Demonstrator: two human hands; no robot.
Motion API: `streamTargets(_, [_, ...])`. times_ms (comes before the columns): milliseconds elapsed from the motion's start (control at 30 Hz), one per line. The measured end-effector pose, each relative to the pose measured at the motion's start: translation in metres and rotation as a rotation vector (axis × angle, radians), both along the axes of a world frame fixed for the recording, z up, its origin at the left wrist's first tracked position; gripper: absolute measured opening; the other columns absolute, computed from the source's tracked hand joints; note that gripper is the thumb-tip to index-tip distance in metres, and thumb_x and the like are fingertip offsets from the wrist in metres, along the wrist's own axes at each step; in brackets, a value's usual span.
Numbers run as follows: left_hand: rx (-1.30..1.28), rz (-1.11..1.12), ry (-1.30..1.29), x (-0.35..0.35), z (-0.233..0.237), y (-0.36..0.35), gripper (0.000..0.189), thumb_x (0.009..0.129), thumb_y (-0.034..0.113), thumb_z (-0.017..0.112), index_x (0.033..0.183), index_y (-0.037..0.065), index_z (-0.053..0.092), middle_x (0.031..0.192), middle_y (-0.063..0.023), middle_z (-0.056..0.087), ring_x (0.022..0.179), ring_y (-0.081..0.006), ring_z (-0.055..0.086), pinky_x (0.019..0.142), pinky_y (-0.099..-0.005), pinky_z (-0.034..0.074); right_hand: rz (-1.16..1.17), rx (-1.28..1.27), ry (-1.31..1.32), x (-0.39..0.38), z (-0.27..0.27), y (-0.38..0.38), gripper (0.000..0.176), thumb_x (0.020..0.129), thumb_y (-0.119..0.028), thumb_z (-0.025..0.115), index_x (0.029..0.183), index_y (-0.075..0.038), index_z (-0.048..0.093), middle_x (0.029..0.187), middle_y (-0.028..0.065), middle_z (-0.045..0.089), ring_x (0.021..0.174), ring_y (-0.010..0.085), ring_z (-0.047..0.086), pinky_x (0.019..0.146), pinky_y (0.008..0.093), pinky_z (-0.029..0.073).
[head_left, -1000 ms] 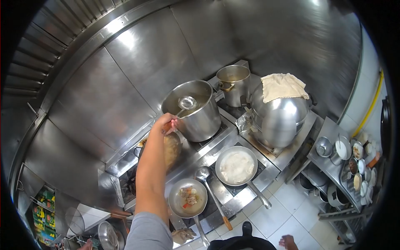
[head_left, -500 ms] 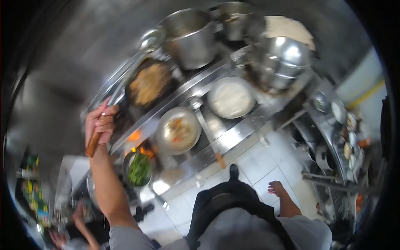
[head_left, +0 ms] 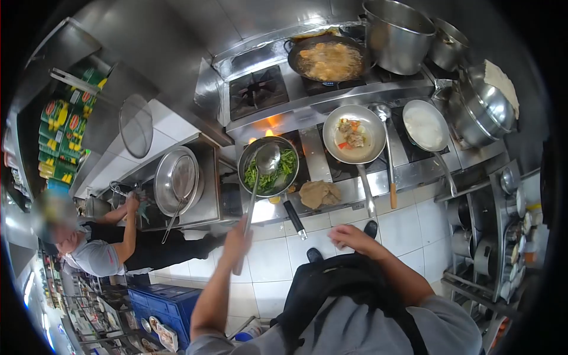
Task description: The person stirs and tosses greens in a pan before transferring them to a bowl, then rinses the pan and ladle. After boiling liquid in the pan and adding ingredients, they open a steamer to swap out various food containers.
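Observation:
My left hand [head_left: 235, 244] is closed around the handle of a metal ladle [head_left: 253, 201]. The ladle's bowl rests among leafy greens [head_left: 286, 168] in a dark pan [head_left: 241, 168], with flames rising behind it. That pan's black handle [head_left: 293, 218] points toward me, untouched. My right hand [head_left: 352, 239] holds nothing, fingers loosely stretched, in front of the stove and nearest the handle of a light pan [head_left: 335, 155] with meat and vegetable pieces in liquid. Beside it lies a second ladle [head_left: 389, 163] with a wooden grip.
A wok [head_left: 293, 62] of bubbling oil with browned food sits on the back burner, near tall pots [head_left: 395, 44]. A pan [head_left: 427, 127] with white contents stands right. A brown cloth [head_left: 319, 194] lies on the stove's front. At left, a co-worker [head_left: 97, 257] stands by a steel basin [head_left: 163, 180].
My left hand has brought the ladle from beside the back wok down into the pan of greens. My right hand has come forward toward the stove. The view has turned left.

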State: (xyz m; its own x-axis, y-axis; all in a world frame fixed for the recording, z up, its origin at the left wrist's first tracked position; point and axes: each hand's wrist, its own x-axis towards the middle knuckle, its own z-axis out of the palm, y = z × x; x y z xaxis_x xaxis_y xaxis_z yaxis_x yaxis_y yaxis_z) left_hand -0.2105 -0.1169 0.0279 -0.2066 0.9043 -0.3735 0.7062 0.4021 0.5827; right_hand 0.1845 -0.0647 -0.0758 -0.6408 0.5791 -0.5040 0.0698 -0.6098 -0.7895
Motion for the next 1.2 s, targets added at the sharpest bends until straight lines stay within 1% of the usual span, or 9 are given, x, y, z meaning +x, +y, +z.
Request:
streamTargets(167, [0.006, 0.203, 0.126, 0.023, -0.065, -0.033, 0.066, 0.088, 0.004, 0.051, 0.15, 0.003, 0.032, 0.116, -0.031, 0.063, 0.103, -0.0449, 0.064, 0.09, -0.0492, 0.049, -0.114, -0.202, -0.146, -0.147, -0.043, 0.017, 0.033, 0.097, -0.041, 0.062, 0.108, -0.01, 0.057, 0.087, 0.0028, 0.058, 0.064, 0.0145, 0.055, 0.058, 0.026, 0.048])
streamTargets(200, [0.535, 0.072, 0.214, 0.02, -0.123, -0.047, 0.066, 0.089, 0.011, 0.061, 0.149, 0.0, 0.034, 0.107, -0.0303, 0.067, 0.091, -0.0456, 0.067, 0.08, -0.0488, 0.052, -0.15, -0.413, -0.036, -0.16, -0.044, 0.024, 0.039, 0.096, -0.045, 0.062, 0.113, -0.011, 0.056, 0.093, 0.0045, 0.061, 0.063, 0.0169, 0.057, 0.058, 0.0277, 0.051])
streamTargets(300, [0.651, 0.017, 0.199, 0.018, -0.125, -0.04, 0.059, 0.093, 0.016, 0.058, 0.146, -0.002, 0.039, 0.099, -0.0282, 0.069, 0.074, -0.0461, 0.066, 0.069, -0.0495, 0.053, -0.14, -0.348, -0.109, -0.171, -0.059, 0.025, 0.037, 0.097, -0.047, 0.059, 0.106, -0.011, 0.053, 0.083, 0.0016, 0.052, 0.054, 0.0131, 0.047, 0.046, 0.0255, 0.04])
streamTargets(733, [0.134, -0.326, 0.509, -0.07, 0.005, -0.041, 0.054, 0.092, 0.014, 0.057, 0.145, 0.016, 0.046, 0.094, -0.0227, 0.065, 0.08, -0.0409, 0.067, 0.069, -0.051, 0.053, -0.247, -0.331, -0.129, -0.187, -0.069, 0.024, 0.035, 0.095, -0.046, 0.06, 0.097, -0.012, 0.051, 0.075, 0.0018, 0.049, 0.047, 0.0108, 0.041, 0.036, 0.0259, 0.028])
streamTargets(900, [0.153, -0.13, 0.259, -0.052, -0.078, -0.015, 0.057, 0.095, 0.018, 0.054, 0.149, 0.018, 0.039, 0.095, -0.0252, 0.066, 0.082, -0.0434, 0.065, 0.075, -0.0515, 0.052, -0.273, -0.515, -0.041, -0.185, -0.081, 0.022, 0.031, 0.095, -0.039, 0.062, 0.106, -0.011, 0.057, 0.085, 0.0092, 0.061, 0.055, 0.0255, 0.058, 0.046, 0.0395, 0.045])
streamTargets(967, [0.181, -0.189, 0.296, -0.028, -0.065, -0.018, 0.057, 0.096, 0.018, 0.052, 0.151, 0.017, 0.037, 0.092, -0.0256, 0.066, 0.083, -0.0431, 0.065, 0.075, -0.0511, 0.052, -0.47, 0.592, -0.607, -0.162, -0.087, 0.055, 0.024, 0.088, -0.025, 0.066, 0.106, -0.01, 0.063, 0.101, 0.0148, 0.059, 0.084, 0.0318, 0.059, 0.073, 0.0456, 0.048])
streamTargets(1033, [0.176, -0.135, 0.304, -0.019, -0.023, -0.038, 0.054, 0.09, 0.005, 0.061, 0.143, 0.008, 0.049, 0.093, -0.0286, 0.066, 0.081, -0.0447, 0.065, 0.072, -0.0493, 0.05, -0.524, 1.144, -0.861, -0.143, -0.099, 0.072, 0.023, 0.085, -0.018, 0.068, 0.106, -0.009, 0.066, 0.109, 0.0176, 0.058, 0.099, 0.0349, 0.06, 0.087, 0.0486, 0.049])
streamTargets(1100, [0.184, -0.148, 0.25, -0.037, -0.01, -0.064, 0.057, 0.089, 0.002, 0.062, 0.144, 0.008, 0.049, 0.098, -0.0274, 0.068, 0.087, -0.0413, 0.068, 0.075, -0.0423, 0.053, -0.172, 1.225, -0.949, -0.125, -0.111, 0.083, 0.03, 0.078, -0.014, 0.068, 0.108, -0.012, 0.068, 0.118, 0.0158, 0.055, 0.115, 0.0389, 0.05, 0.092, 0.0497, 0.046])
streamTargets(1200, [0.09, -0.063, 0.22, -0.046, -0.021, -0.045, 0.051, 0.09, 0.004, 0.061, 0.14, 0.006, 0.052, 0.107, -0.0274, 0.067, 0.097, -0.0416, 0.067, 0.081, -0.0414, 0.053, -0.36, 1.034, -1.062, -0.112, -0.133, 0.097, 0.033, 0.075, -0.011, 0.072, 0.108, -0.012, 0.068, 0.12, 0.0145, 0.051, 0.117, 0.0369, 0.048, 0.095, 0.0467, 0.044])
